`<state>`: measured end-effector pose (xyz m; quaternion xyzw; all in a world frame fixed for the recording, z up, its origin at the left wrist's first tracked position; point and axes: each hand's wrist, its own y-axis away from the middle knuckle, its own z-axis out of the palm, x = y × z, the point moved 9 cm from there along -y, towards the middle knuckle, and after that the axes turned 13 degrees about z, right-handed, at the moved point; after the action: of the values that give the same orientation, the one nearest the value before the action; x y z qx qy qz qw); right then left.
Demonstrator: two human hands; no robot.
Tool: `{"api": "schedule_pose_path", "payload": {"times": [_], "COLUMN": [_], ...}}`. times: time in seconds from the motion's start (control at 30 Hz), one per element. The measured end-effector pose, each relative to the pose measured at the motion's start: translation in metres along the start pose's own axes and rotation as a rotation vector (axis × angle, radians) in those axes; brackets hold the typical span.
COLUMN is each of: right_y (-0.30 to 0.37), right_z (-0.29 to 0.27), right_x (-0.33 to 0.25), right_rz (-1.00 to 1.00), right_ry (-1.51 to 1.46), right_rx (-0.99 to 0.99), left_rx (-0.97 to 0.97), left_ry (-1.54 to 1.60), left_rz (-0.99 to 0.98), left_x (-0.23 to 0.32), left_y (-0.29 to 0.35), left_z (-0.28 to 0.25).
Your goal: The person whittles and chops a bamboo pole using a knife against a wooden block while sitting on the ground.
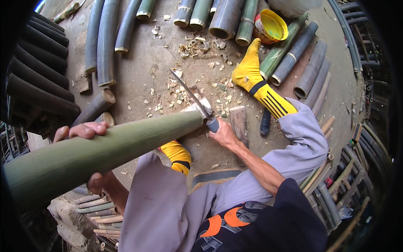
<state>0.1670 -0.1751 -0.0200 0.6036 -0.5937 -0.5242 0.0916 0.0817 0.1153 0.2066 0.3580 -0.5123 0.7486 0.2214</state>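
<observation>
My left hand point(87, 131) wraps round a thick green bamboo pole point(113, 149), fingers over the top and the thumb side below. The pole slants from the lower left up to the middle, and its far end lies beside a pale wooden block point(204, 103). My right hand point(225, 135) is closed on the dark handle of a machete point(191, 94). Its long, slightly curved blade points up and left, crossing just past the pole's end. Whether the blade touches the bamboo I cannot tell.
Bamboo chips point(195, 47) litter the ground. Cut bamboo lengths point(226, 21) lie along the far side, with a yellow bucket point(272, 27) among them. A short wood piece point(239, 122) and a dark handle-like object point(265, 122) lie near my right hand. My yellow-socked foot point(248, 69) is stretched forward.
</observation>
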Motion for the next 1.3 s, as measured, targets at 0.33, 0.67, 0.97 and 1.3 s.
{"api": "schedule_pose_path", "payload": {"times": [0.33, 0.67, 0.97, 1.3], "right_y": [0.016, 0.034, 0.002, 0.039], "right_z": [-0.008, -0.013, -0.001, -0.025], "right_x": [0.002, -0.003, -0.009, -0.033], "right_rz": [-0.387, -0.364, -0.166, -0.489], "right_ry": [-0.104, -0.182, 0.034, -0.164], "right_rx": [0.208, 0.158, 0.088, 0.302], "left_rx": [-0.003, 0.525, 0.418, 0.372], "left_ry": [-0.072, -0.295, -0.282, -0.238], "left_rz": [-0.029, -0.007, 0.009, 0.015], "left_x": [-0.001, 0.002, 0.003, -0.003], "left_y": [-0.007, 0.012, 0.017, 0.010], "left_z": [0.004, -0.019, -0.014, -0.018]}}
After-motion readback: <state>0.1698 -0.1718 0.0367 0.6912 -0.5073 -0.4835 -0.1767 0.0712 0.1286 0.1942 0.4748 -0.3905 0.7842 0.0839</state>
